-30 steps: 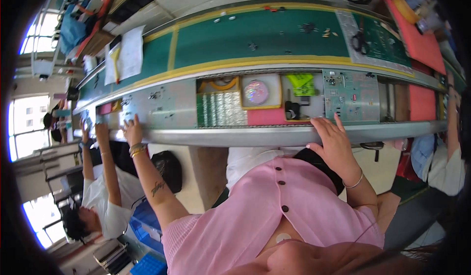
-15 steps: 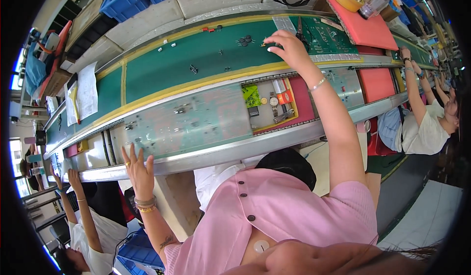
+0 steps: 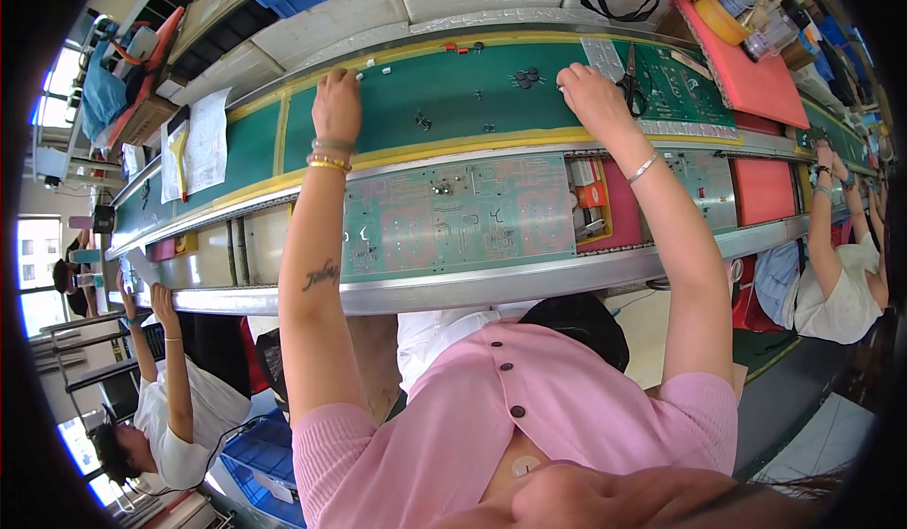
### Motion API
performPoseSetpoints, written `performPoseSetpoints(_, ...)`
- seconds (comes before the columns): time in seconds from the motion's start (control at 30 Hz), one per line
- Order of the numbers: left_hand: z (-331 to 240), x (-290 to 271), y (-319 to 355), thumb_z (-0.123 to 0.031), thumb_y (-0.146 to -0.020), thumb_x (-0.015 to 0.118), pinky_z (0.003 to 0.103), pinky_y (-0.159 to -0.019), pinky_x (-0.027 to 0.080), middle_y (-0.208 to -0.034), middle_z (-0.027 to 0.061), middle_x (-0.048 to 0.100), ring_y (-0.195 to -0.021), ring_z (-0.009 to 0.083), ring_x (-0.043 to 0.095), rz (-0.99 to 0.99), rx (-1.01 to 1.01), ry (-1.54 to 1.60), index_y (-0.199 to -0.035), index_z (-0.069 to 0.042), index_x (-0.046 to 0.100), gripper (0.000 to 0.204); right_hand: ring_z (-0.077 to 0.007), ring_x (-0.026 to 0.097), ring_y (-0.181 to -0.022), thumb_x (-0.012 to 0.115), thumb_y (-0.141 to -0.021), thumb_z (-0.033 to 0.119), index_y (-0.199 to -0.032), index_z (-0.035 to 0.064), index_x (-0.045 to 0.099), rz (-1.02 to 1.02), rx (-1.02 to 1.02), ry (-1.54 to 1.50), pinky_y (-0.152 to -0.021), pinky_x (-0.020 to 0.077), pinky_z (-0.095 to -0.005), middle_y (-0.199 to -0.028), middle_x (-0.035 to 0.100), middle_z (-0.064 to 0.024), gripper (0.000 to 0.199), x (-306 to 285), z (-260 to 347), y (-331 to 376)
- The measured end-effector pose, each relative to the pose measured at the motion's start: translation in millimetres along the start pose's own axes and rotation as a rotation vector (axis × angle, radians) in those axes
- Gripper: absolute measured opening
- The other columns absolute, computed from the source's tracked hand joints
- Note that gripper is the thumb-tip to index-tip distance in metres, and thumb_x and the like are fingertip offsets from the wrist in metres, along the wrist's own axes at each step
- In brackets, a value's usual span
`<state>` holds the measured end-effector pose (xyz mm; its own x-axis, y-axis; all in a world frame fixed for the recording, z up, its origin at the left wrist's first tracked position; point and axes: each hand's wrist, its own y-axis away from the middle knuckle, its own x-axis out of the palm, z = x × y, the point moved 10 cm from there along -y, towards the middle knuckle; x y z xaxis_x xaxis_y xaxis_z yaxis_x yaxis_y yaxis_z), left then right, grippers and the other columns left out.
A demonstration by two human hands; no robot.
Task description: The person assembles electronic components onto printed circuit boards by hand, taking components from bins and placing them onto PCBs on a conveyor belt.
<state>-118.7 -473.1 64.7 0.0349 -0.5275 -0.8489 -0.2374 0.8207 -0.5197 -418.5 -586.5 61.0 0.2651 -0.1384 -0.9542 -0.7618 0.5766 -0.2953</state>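
My left hand (image 3: 337, 109) reaches over the green work surface, fingers bent down and closed at its far side. Its fingertips are beside small white parts (image 3: 385, 70); whatever they pinch is hidden. My right hand (image 3: 597, 102) is curled, thumb and fingers together, near a cluster of dark round components (image 3: 526, 77). I cannot make out what it holds. Below my hands, a large green circuit board (image 3: 458, 210) lies on the metal rail track, with a few parts standing on it. Black scissors (image 3: 631, 83) rest just right of my right hand.
Small dark parts (image 3: 423, 121) and red parts (image 3: 458, 49) lie on the green surface. A yellow box (image 3: 595, 198) is partly under the board. A pink foam sheet (image 3: 746, 71) stands at right; paper with a brush (image 3: 178, 156) at left. Co-workers' hands (image 3: 162, 302) are along the line.
My left hand has gone from the near rail to the far side of the green surface. The circuit board has slid right, covering more of the yellow box. My right hand's fingers have curled downward.
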Motion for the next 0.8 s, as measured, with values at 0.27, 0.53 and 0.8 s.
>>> performPoseSetpoints(0.27, 30.3, 26.9, -11.3, -0.022, -0.083, 0.062, 0.041, -0.074, 0.051, -0.092, 0.0091, 0.064, -0.085, 0.0295, 0.063, 0.199, -0.074, -0.105, -0.092, -0.013, 0.069, 0.014, -0.0257, 0.06, -0.078, 0.057, -0.084, 0.002, -0.095, 0.0025, 0.057, -0.049, 0.196, -0.682, -0.069, 0.0477, -0.034, -0.089, 0.059, -0.0099, 0.011, -38.9, 16.9, 63.5)
performPoseSetpoints(0.53, -33.3, -21.3, 47.8, -0.008, -0.08, 0.068, 0.025, -0.061, 0.048, -0.076, 0.0032, 0.063, -0.065, 0.012, 0.059, 0.203, -0.244, 0.659, -0.098, -0.005, 0.066, 0.018, -0.0247, 0.06, -0.078, 0.064, -0.08, 0.004, -0.089, 0.0045, 0.059, 0.102, 0.193, -0.833, -0.069, 0.048, -0.0336, -0.083, 0.061, -0.0074, 0.011, -25.6, 62.7, 123.0)
performPoseSetpoints(0.8, -93.7, -33.0, 120.2, -0.004, -0.082, 0.068, 0.018, -0.058, 0.043, -0.073, -0.0012, 0.059, -0.063, 0.0042, 0.053, 0.508, -0.436, 1.071, -0.098, -0.001, 0.063, 0.016, -0.0264, 0.061, -0.079, 0.066, -0.078, 0.003, -0.088, 0.0048, 0.059, 0.058, 0.102, -0.739, -0.07, 0.0481, -0.0359, -0.083, 0.062, -0.0072, 0.012, -20.6, 72.0, 123.2)
